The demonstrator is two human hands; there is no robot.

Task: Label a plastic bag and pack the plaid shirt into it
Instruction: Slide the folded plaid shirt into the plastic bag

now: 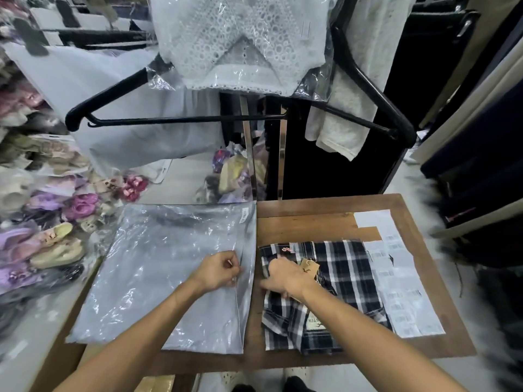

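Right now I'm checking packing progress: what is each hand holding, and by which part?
The left hand pinches the plastic bag at its open right edge. The right hand grips the folded plaid shirt at its left edge.

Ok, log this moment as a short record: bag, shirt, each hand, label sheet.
bag: clear plastic bag flat on the table, small label near its top right corner
shirt: folded plaid shirt right of the bag, outside it
left hand: left hand pinches the bag's right edge
right hand: right hand grips the shirt
label sheet: label sheet right of the shirt
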